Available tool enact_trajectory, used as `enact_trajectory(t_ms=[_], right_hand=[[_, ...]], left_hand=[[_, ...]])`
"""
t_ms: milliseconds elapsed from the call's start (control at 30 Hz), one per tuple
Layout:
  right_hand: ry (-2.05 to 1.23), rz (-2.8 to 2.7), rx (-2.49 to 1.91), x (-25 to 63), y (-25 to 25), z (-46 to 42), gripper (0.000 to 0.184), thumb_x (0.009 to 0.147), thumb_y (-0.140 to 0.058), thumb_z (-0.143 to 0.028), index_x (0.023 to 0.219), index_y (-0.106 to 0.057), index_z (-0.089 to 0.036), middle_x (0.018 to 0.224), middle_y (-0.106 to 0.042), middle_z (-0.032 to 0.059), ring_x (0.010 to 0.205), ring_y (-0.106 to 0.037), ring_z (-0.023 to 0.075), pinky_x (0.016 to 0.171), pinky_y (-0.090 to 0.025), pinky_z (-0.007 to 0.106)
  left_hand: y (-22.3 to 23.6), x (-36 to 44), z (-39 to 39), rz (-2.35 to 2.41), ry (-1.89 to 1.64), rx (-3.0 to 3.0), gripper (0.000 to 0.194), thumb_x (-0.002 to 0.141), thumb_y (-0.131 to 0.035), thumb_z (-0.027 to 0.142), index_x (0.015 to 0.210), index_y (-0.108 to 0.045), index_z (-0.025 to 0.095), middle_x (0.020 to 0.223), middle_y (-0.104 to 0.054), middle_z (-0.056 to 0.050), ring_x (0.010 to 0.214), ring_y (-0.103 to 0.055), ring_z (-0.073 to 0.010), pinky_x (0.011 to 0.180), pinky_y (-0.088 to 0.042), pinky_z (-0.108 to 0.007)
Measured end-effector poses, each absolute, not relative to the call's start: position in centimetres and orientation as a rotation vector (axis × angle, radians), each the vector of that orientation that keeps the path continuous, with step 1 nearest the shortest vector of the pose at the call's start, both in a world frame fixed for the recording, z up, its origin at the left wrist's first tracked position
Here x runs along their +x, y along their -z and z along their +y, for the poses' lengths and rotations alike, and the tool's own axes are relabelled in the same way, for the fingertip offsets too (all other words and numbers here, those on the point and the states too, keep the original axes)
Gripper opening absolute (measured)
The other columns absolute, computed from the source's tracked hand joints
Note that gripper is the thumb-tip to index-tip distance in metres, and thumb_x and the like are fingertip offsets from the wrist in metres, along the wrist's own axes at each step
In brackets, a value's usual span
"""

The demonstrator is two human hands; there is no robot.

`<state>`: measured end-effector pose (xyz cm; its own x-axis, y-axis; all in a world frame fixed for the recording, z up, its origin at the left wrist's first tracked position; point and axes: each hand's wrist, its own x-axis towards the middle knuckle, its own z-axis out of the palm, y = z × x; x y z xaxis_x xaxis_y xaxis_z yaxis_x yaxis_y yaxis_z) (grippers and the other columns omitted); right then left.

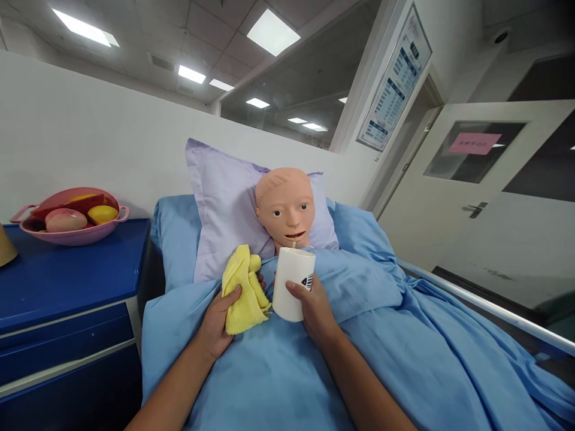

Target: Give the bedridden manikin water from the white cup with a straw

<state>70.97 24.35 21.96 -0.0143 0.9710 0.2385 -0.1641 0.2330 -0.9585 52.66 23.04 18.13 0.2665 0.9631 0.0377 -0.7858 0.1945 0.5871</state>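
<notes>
A training manikin (286, 208) lies in a bed, its head on a lilac pillow (224, 209), a blue blanket (314, 359) drawn up to its neck. My right hand (314, 308) grips a white cup (291, 282) held just below the manikin's chin. A thin straw (293, 244) rises from the cup to its mouth. My left hand (219, 323) is closed on a crumpled yellow cloth (245, 288) held beside the cup, over the blanket.
To the left stands a blue bedside cabinet (67, 281) with a pink bowl of fruit (72, 218) on top. A metal bed rail (489, 308) runs along the right side. A white door (485, 197) is at the far right.
</notes>
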Motion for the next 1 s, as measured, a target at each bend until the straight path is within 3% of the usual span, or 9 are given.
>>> enact_trajectory(t_ms=[1000], right_hand=[[-1.109, -1.247, -0.892, 70.99, -21.84, 24.35, 0.046, 0.070, -0.077, -0.038, 0.110, -0.060, -0.022, 0.092, -0.071, 0.0031, 0.075, -0.065, 0.0216, 0.069, -0.053, 0.035]], left_hand=[[-17.94, 52.78, 23.00, 0.347, -1.289, 0.565, 0.048, 0.087, -0.060, 0.024, 0.134, -0.052, 0.014, 0.128, -0.064, -0.014, 0.119, -0.060, -0.0266, 0.109, -0.045, -0.041]])
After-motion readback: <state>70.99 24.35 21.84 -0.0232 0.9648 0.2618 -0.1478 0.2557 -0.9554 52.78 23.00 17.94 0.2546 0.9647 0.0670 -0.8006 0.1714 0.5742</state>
